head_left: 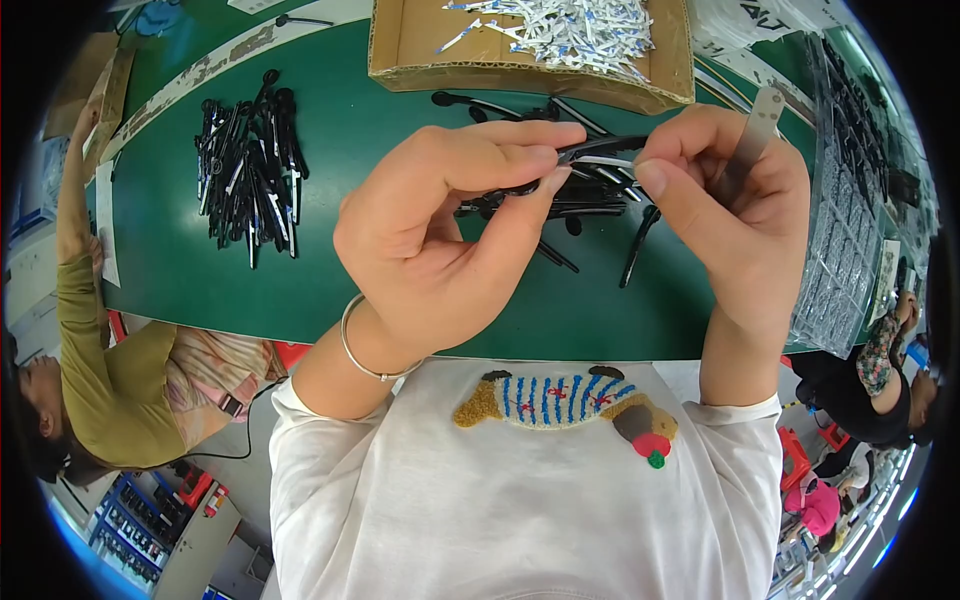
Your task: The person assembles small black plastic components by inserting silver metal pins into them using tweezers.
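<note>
Black slim piece (612,145) mid-work: left hand (430,220), right hand (735,190) pinching it between fingers; right also holding metal strip (757,130). Left heap (250,170), central heap (595,209): which is done, unclear.

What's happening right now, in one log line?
Left hand: pinching black part | Right hand: holding metal strip, near part's right end | Left: pile of black parts | Cardboard box: white-and-blue strips

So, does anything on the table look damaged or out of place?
Yes: the white band, upper left, looks worn, with dark patches. One black piece lies near it, apart from the black pile.
</note>
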### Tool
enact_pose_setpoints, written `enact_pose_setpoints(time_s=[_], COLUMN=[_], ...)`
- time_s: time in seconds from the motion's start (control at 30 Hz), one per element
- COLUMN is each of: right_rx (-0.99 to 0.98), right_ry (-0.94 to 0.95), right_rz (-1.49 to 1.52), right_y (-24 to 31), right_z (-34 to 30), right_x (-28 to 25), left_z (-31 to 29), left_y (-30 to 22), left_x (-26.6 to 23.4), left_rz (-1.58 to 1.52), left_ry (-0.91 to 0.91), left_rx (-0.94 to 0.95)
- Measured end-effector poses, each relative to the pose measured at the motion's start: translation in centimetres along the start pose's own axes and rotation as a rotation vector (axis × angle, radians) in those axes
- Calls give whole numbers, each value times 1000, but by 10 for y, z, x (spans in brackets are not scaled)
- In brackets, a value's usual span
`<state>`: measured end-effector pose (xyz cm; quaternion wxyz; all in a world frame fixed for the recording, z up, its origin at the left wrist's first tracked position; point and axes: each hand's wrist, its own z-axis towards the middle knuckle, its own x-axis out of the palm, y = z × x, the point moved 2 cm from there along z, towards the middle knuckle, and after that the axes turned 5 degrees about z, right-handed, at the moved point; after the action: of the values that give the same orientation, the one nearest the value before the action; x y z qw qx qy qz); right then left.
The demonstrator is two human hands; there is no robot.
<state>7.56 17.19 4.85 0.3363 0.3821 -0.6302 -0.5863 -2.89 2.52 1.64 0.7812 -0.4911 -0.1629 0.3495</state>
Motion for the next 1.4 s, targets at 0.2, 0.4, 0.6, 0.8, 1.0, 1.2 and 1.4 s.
enact_pose_setpoints(time_s=[0.2, 0.4, 0.6, 0.8, 1.0, 1.2, 1.4], right_rx=[19, 21, 3, 10, -11, -181, -469], right_ry=[24, 39, 22, -37, -94, -206, -77], right_rz=[51, -28, 0, 32, -30, -119, -210], right_y=[-2, -2, -3, -2, -4, -2, -20], right_z=[3, 4, 4, 3, 2, 0, -1], right_x=[-1, -1, 1, 6, 8, 17, 3], left_z=[0, 1, -1, -3, -2, 2, 7], left_y=[0, 1, 0, 1, -1, 9, 9], left_x=[-1, 0, -1, -1, 2, 0, 1], left_rz=[30, 25, 18, 57, 46, -226, -588], left_ry=[3, 1, -6, 22, 21, -103, -152], left_rx=[16, 11, 3, 26, -15, -244, -636])
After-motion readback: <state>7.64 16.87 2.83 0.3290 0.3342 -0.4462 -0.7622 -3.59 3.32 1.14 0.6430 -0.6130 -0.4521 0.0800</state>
